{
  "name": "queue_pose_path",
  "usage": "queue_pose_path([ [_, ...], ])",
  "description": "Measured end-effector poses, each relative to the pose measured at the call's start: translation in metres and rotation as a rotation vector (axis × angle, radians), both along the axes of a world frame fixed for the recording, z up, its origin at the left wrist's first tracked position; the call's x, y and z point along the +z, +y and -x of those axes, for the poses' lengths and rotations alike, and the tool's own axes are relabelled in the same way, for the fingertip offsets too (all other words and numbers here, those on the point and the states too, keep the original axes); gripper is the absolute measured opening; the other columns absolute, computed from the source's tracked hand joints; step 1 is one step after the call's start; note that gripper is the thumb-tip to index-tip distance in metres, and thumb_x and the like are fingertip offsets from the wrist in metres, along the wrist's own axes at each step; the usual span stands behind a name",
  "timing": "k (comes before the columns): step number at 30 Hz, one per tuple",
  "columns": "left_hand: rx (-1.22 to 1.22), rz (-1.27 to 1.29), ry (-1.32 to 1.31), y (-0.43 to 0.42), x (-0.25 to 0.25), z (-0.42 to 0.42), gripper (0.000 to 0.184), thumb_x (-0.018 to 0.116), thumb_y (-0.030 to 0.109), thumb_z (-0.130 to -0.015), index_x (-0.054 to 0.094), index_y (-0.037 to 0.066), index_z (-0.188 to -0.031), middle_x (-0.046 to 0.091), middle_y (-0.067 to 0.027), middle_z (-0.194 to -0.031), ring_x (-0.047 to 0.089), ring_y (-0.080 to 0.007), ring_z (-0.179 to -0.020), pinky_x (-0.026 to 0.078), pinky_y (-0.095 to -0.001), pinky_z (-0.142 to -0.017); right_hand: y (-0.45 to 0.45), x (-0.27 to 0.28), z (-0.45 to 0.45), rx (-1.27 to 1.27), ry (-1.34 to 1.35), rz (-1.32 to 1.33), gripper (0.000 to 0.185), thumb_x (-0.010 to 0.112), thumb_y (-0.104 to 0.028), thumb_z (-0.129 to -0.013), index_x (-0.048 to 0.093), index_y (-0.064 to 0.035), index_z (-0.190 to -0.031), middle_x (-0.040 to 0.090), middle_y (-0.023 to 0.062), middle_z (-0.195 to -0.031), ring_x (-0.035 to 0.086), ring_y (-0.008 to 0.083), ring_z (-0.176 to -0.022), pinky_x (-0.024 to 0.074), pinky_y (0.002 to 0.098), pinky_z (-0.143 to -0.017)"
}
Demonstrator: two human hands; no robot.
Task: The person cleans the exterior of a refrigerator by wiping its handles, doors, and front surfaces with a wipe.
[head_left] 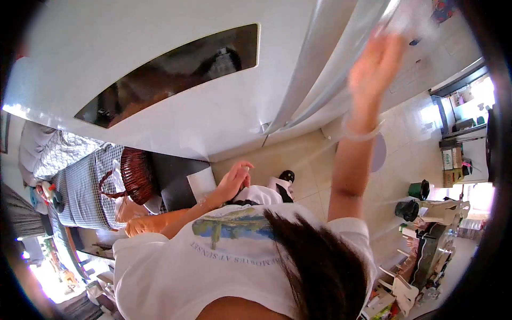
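Raised at the upper right, my right hand (376, 64) is smeared by motion beside the curved handles (325, 58) of a large white cabinet or appliance (186, 114). A pale, blurred, cloth-like thing (410, 21) is at its fingertips, and the fingers look closed on it. A clear band circles that wrist. Low in front of my waist, my left hand (234, 178) has its fingers bent together; whatever they hold, if anything, is too small to make out. The white front has a dark, curved glossy panel (181, 69).
On the left, a dark red woven basket (140, 176) stands by a checked bed cover (88, 184). A dark surface (176, 178) adjoins the white front. Tiled floor (298, 160) lies below. Dark bins (407, 210), a white chair (400, 290) and shelves stand at the right.
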State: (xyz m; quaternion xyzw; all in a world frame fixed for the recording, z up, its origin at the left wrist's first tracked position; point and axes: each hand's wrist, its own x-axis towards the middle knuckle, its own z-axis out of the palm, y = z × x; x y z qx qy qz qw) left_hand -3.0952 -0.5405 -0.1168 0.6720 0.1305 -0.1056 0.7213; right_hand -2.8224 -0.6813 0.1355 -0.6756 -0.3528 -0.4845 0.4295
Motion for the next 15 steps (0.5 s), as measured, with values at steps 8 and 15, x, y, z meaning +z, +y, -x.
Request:
queue_pose_path([
  [8,0.063,0.041,0.011,-0.029,0.006,-0.033,0.025,0.030,0.026,-0.094,0.042,0.009,-0.108,0.050,-0.0007,-0.069,0.048,-0.0070,-0.061,0.038,-0.0199,-0.055,-0.050,-0.138,0.008,0.212,0.215,-0.293,0.038,0.033,-0.008,-0.088,0.037,0.0093,-0.122,0.045,0.0229,-0.115,0.046,0.0333,-0.105,0.0332,0.0402,-0.093],
  [15,0.452,0.136,-0.137,-0.105,-0.006,-0.062,0.023,0.034,0.023,-0.093,0.042,0.008,-0.108,0.048,-0.0004,-0.067,0.045,-0.0056,-0.062,0.035,-0.0195,-0.054,-0.036,-0.029,-0.084,-0.124,-0.479,0.353,0.018,0.047,-0.015,-0.075,0.050,0.0020,-0.079,0.045,0.0190,-0.084,0.045,0.0377,-0.087,0.0224,0.0571,-0.095],
])
